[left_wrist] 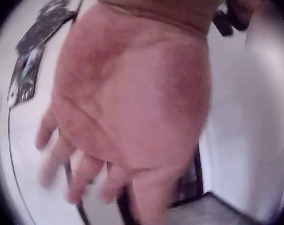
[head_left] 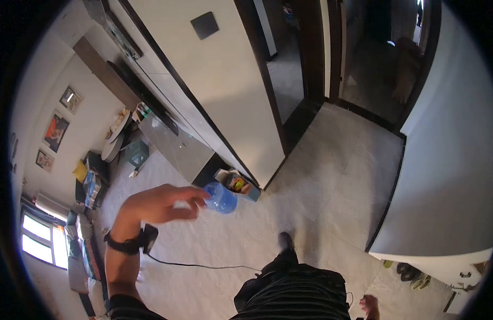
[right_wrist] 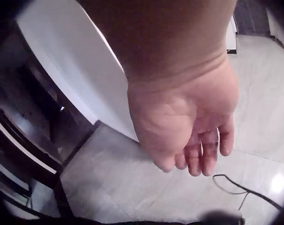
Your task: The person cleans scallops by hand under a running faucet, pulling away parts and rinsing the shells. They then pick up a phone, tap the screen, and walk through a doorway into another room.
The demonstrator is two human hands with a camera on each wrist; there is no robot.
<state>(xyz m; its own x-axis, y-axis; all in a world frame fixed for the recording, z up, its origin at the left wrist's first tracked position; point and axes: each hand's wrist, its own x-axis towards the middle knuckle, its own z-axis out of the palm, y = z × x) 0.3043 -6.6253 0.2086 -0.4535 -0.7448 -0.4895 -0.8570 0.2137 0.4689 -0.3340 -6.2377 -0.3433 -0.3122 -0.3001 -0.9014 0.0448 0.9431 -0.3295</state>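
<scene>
My left hand [head_left: 166, 205] reaches out at the left of the head view, with a strap and a camera on its wrist. Its fingers are relaxed and hold nothing. In the left wrist view the same hand [left_wrist: 137, 98] shows its bare palm, the fingertips blurred. A blue clear plastic water jug [head_left: 223, 199] stands on the floor, and the fingertips overlap it in the head view. My right hand [head_left: 369, 305] hangs low at the bottom right. In the right wrist view this hand [right_wrist: 189, 122] is loosely curled with nothing in it.
Beside the jug is an open cardboard box [head_left: 246, 188] with small things inside. A wall corner [head_left: 262, 173] juts out past it, near dark-framed doorways. A white curved cabinet [head_left: 444, 186] stands on the right, with shoes [head_left: 409, 272] under it. A black cable [head_left: 204, 266] runs from my left wrist.
</scene>
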